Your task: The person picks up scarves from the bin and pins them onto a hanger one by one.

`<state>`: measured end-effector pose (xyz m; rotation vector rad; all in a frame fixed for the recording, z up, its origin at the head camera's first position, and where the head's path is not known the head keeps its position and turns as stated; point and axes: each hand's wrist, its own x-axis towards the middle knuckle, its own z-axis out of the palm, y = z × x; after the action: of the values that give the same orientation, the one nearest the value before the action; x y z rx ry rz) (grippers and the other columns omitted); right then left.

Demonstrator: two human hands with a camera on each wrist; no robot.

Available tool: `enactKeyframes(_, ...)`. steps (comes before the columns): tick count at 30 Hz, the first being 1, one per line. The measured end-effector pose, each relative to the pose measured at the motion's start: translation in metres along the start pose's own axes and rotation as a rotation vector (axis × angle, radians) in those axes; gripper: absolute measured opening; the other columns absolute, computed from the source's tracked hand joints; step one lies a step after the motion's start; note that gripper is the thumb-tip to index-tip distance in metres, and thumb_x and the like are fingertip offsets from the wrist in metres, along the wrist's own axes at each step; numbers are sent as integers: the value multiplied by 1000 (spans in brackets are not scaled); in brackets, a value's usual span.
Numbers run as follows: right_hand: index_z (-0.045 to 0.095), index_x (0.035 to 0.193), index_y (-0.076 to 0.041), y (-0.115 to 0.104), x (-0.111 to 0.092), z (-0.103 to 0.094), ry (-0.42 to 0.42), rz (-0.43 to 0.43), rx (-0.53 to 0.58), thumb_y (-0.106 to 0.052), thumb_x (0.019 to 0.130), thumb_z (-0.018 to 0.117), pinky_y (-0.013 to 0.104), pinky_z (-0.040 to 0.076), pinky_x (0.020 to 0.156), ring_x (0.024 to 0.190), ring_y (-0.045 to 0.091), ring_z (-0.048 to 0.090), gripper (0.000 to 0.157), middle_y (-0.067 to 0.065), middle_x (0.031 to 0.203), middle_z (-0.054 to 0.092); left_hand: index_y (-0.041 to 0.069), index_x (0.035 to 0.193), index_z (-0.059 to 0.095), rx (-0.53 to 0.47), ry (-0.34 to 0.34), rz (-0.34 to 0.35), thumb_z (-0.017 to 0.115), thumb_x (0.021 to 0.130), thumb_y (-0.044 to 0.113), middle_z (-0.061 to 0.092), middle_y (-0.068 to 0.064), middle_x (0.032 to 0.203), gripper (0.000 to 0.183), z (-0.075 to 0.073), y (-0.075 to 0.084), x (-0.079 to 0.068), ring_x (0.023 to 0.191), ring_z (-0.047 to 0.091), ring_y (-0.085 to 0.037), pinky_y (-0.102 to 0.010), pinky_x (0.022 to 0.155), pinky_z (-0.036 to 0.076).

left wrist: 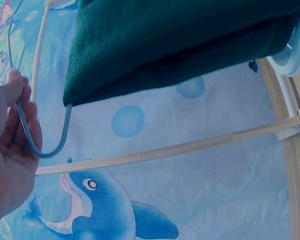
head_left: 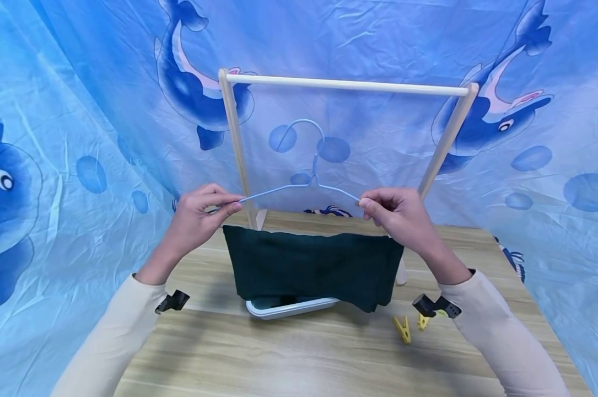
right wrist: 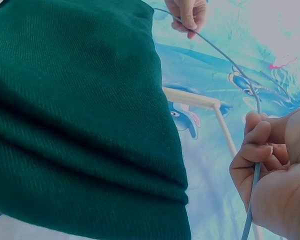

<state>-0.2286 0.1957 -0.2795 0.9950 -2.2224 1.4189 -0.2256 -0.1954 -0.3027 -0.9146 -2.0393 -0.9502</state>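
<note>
A thin blue wire hanger (head_left: 314, 179) is held up by both hands, its hook on top. My left hand (head_left: 204, 212) pinches the hanger's left shoulder between thumb and fingers; my right hand (head_left: 395, 212) pinches the right shoulder. Over the hanger's lower bar hangs a folded dark green cloth (head_left: 313, 267), its ribbed weave plain in the right wrist view. In the left wrist view the hanger's bent end (left wrist: 50, 152) curves out past the cloth's edge, beside the left hand (left wrist: 15, 135). The cloth hides most of the lower bar.
A wooden rack with a white top rail (head_left: 343, 84) stands behind the hanger. Partly behind the cloth sits a white-rimmed tray (head_left: 294, 309) on the wooden table (head_left: 199, 342). Two yellow clothespins (head_left: 403, 330) lie near the right forearm. A blue dolphin-print curtain (head_left: 378, 33) surrounds the table.
</note>
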Motion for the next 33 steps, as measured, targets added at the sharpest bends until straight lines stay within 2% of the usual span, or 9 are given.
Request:
enactKeyframes(5, 76, 95, 3, -4, 3, -5, 9, 0, -14, 3, 99, 63, 24, 43, 49, 54, 14, 49, 14, 11, 71, 64, -1, 97, 80, -62, -40, 35, 81, 75, -16, 69, -3, 81, 27, -2, -2, 2, 70, 56, -7, -17, 62, 40)
enactKeyframes(9, 76, 95, 3, -7, 5, -7, 7, 2, -21, 2, 99, 63, 24, 44, 50, 54, 14, 49, 14, 12, 71, 65, 1, 94, 80, -102, -47, 45, 80, 76, -16, 68, -1, 78, 24, -3, -4, 1, 69, 55, -6, -18, 61, 40)
enactKeyframes(12, 77, 95, 3, -8, 5, -7, 4, 10, -22, 2, 99, 63, 23, 45, 51, 54, 14, 50, 14, 14, 71, 66, 1, 90, 80, -125, -18, 58, 80, 77, -15, 64, 0, 72, 21, -1, -6, -1, 66, 50, -5, -18, 57, 34)
enactKeyframes(16, 77, 95, 3, -9, 6, -6, 2, 25, -30, 2, 99, 64, 23, 45, 51, 56, 16, 51, 14, 15, 73, 66, 0, 87, 79, -152, 57, 70, 79, 77, -15, 58, 0, 68, 19, 4, -6, -3, 62, 43, -6, -20, 54, 25)
enactKeyframes(21, 78, 95, 0, -8, 6, -5, -6, 40, -65, -1, 99, 65, 24, 47, 52, 58, 17, 56, 13, 12, 75, 69, -1, 87, 78, -125, 131, 65, 78, 77, -17, 54, -3, 67, 19, 12, -4, -4, 63, 41, -10, -22, 57, 28)
enactKeyframes(28, 78, 98, -1, -4, 2, -6, -38, 26, -120, -3, 98, 66, 23, 50, 54, 61, 12, 63, 11, 11, 78, 72, -4, 90, 76, -77, 150, 58, 75, 76, -23, 51, -6, 71, 24, 16, -4, -5, 66, 41, -12, -23, 59, 29)
enactKeyframes(33, 77, 106, -1, 0, -4, -15, -44, 49, -183, -9, 97, 69, 20, 53, 63, 72, 8, 67, 14, 9, 88, 75, -6, 89, 74, -72, 152, 55, 75, 80, -17, 50, -7, 72, 14, 14, -4, -5, 65, 40, -11, -21, 58, 28)
